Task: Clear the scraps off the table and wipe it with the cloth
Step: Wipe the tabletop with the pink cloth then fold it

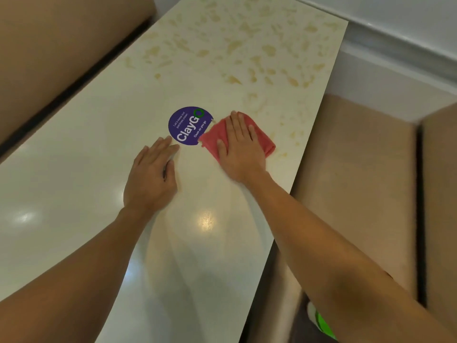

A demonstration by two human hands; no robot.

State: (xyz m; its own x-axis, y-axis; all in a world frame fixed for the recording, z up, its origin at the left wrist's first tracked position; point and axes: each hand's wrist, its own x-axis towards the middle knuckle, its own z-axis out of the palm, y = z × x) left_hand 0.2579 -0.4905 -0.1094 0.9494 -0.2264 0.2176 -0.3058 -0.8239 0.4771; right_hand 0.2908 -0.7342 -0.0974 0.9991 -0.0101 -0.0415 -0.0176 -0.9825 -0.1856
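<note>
A folded pink-red cloth lies on the cream table near its right edge. My right hand lies flat on the cloth with straight fingers, pressing it down. My left hand rests palm-down on the bare table just left of it, fingers extended toward a round purple sticker. Yellowish-brown smears and specks cover the far half of the table beyond the cloth. The near half looks glossy and reflects ceiling lights.
Tan padded bench seats flank the table: one along the left, one at the right below the table edge. A white wall ledge runs at the far right. A green and white shoe shows below the table.
</note>
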